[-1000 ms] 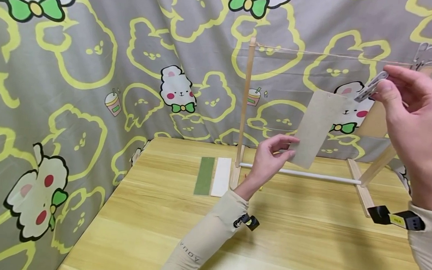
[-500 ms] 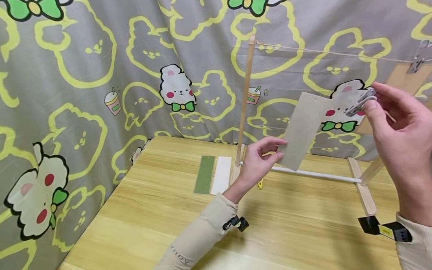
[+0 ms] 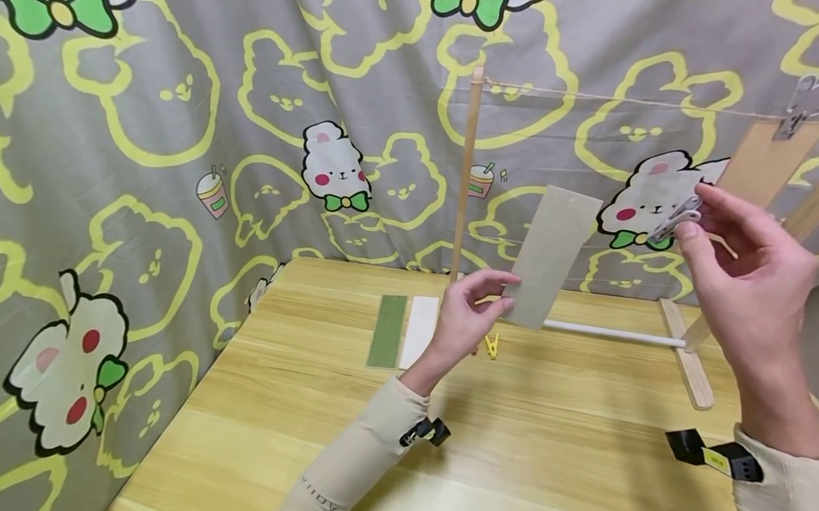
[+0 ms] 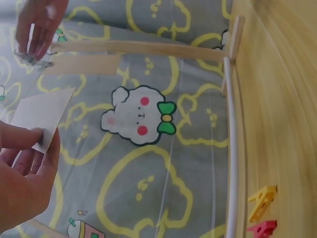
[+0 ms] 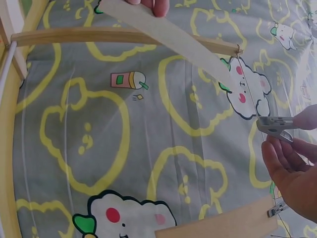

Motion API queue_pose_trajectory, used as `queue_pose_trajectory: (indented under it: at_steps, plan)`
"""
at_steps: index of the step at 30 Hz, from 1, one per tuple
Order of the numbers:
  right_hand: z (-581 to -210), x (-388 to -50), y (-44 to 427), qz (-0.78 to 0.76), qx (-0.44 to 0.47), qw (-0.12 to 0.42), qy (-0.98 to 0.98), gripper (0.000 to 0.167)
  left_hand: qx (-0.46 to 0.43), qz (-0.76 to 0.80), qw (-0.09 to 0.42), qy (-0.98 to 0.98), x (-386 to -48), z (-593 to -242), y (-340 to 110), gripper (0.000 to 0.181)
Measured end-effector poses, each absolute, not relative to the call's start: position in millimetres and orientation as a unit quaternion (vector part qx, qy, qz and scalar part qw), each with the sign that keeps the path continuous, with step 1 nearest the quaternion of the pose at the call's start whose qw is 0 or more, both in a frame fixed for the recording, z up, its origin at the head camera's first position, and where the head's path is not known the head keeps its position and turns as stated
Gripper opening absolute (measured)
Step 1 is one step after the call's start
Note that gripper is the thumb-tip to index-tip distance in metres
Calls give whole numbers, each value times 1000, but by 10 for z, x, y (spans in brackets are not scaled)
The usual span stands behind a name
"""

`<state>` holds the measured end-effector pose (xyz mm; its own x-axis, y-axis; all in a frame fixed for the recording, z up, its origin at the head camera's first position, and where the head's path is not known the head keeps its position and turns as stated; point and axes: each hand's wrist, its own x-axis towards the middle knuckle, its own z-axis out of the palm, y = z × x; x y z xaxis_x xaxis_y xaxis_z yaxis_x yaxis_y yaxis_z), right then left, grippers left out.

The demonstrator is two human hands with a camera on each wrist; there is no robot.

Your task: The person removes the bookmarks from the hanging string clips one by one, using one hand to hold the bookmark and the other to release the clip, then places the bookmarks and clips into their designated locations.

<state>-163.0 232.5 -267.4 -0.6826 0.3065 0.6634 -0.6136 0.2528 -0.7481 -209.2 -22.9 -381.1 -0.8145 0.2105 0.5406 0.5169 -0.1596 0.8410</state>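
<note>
Pale card [image 3: 551, 255] in pinching left grip [image 3: 463, 318]

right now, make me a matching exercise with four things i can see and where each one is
1 grey clothes peg
2 greyish-beige card
3 tan card
4 green card

A on the table beside the white card
B in the left hand
C in the right hand
D clipped at the string by another grey peg

Pairs: 1-C, 2-B, 3-D, 4-A
</note>
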Motion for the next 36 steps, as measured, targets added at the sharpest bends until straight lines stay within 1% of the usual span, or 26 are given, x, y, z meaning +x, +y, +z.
queue_pose_trajectory:
  at_steps: [8,15,21,23,36]
  plan:
    - [-2770,-1606,2261,679,160,378,-608,38,-292,-699,112,-643,-2007,-3834,-396,27]
    - [-2876,-1556,2236,630,130,399,-653,37,-282,-704,116,-641,-1950,-3851,-504,27]
    - [-3020,-1557,2266,591,130,422,-675,36,-285,-693,130,-649,-1913,-3862,-605,28]
    - [-3057,-1555,2260,612,144,422,-653,36,-286,-693,137,-648,-1910,-3868,-644,28]
    - [-3250,-1501,2088,719,160,405,-542,36,-269,-687,161,-655,-1888,-3903,-930,29]
